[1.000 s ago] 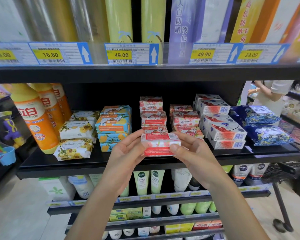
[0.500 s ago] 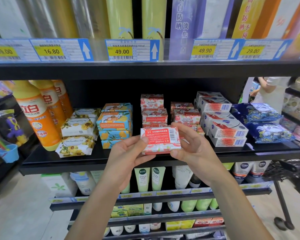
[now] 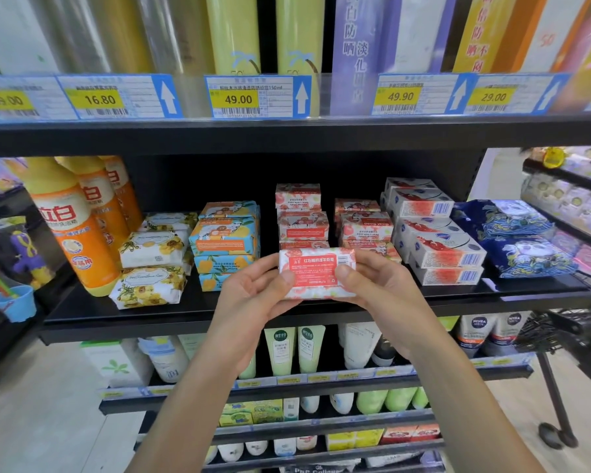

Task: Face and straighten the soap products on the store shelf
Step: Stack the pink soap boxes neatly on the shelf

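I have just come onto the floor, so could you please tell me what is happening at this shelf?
A person is facing up the soaps. The left hand and right hand each pinch one end of a pink-and-red soap pack, held level in front of the stack of matching packs on the black shelf. Its red printed panel faces the person; it is not yet set on the shelf.

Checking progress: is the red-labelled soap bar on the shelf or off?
Off: left hand and right hand hold the red-labelled soap bar up before the stacked soaps.
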A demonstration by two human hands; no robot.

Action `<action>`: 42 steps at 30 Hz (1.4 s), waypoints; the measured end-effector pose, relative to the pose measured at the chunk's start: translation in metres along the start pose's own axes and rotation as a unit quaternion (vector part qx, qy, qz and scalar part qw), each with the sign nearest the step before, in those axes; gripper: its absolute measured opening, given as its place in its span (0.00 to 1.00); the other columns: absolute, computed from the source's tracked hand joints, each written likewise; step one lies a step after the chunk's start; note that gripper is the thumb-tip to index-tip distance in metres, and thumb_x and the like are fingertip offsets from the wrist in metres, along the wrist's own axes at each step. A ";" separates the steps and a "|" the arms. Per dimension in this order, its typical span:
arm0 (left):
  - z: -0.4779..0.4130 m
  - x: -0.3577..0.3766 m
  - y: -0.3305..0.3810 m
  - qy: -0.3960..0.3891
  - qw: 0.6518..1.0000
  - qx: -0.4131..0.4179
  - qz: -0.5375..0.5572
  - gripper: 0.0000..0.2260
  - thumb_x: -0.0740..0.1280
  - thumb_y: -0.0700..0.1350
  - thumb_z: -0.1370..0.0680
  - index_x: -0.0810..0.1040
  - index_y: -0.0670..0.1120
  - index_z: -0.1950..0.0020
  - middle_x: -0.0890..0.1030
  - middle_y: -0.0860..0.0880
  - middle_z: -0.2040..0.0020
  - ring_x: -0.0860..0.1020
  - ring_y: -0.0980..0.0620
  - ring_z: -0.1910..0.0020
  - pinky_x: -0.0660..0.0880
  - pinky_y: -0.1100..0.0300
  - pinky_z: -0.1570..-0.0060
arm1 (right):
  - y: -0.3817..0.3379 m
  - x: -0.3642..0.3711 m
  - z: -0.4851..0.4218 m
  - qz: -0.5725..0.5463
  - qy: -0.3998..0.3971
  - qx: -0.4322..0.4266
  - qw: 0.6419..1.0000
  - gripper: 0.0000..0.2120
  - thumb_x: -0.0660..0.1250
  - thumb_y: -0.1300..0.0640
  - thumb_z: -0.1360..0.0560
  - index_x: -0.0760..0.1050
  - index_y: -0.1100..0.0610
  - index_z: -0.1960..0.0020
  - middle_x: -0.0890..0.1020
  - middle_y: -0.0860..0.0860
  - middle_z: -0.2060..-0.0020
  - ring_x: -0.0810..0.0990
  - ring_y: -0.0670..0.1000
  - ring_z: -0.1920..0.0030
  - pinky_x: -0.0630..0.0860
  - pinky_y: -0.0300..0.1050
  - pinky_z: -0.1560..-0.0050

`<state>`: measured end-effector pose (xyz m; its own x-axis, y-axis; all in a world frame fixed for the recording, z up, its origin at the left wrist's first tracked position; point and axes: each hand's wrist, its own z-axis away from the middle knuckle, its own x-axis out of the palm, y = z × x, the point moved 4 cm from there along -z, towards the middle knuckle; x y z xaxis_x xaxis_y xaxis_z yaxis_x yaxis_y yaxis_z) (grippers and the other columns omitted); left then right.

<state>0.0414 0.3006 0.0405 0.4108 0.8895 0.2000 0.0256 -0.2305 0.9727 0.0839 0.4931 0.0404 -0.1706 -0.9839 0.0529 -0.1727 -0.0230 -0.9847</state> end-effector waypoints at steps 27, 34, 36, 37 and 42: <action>0.000 0.003 0.009 0.004 0.998 -0.044 0.045 0.22 0.70 0.51 0.25 0.80 0.38 0.37 0.86 0.41 0.43 0.84 0.44 0.41 0.81 0.54 0.42 | -0.008 0.000 0.007 0.014 -0.012 -0.062 0.998 0.27 0.77 0.57 0.30 0.77 0.49 0.32 0.83 0.35 0.41 0.79 0.33 0.39 0.76 0.30 0.44; 0.000 0.004 0.011 0.005 0.998 -0.018 0.062 0.22 0.71 0.46 0.26 0.78 0.38 0.34 0.85 0.41 0.42 0.84 0.44 0.40 0.81 0.55 0.41 | -0.003 0.003 0.002 -0.059 0.007 0.000 0.998 0.31 0.80 0.42 0.33 0.78 0.55 0.35 0.86 0.54 0.43 0.86 0.58 0.45 0.76 0.58 0.32; 0.000 0.004 0.011 0.014 0.997 -0.015 0.068 0.23 0.71 0.45 0.26 0.78 0.38 0.33 0.86 0.41 0.42 0.84 0.44 0.41 0.81 0.55 0.42 | -0.006 0.003 0.002 -0.062 0.014 0.005 0.998 0.29 0.77 0.45 0.33 0.78 0.57 0.37 0.87 0.54 0.46 0.87 0.58 0.48 0.77 0.55 0.34; 0.000 0.004 0.011 0.017 0.997 -0.014 0.070 0.23 0.71 0.45 0.26 0.77 0.38 0.33 0.86 0.41 0.43 0.84 0.45 0.41 0.81 0.54 0.42 | -0.006 0.003 0.002 -0.062 0.014 0.009 0.998 0.26 0.76 0.46 0.33 0.78 0.57 0.38 0.88 0.54 0.49 0.87 0.57 0.50 0.79 0.52 0.36; 0.001 0.004 0.011 0.013 0.997 -0.011 0.070 0.22 0.71 0.44 0.26 0.77 0.41 0.33 0.86 0.44 0.43 0.84 0.46 0.41 0.81 0.54 0.41 | -0.005 0.003 0.002 -0.058 -0.007 0.019 0.998 0.15 0.73 0.50 0.32 0.77 0.51 0.47 0.88 0.46 0.55 0.88 0.52 0.51 0.82 0.41 0.47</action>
<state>0.0442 0.3015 0.0519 0.3859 0.8588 0.3370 -0.0503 -0.3451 0.9372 0.0863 0.4894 0.0450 -0.1379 -0.9768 0.1639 -0.1528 -0.1425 -0.9779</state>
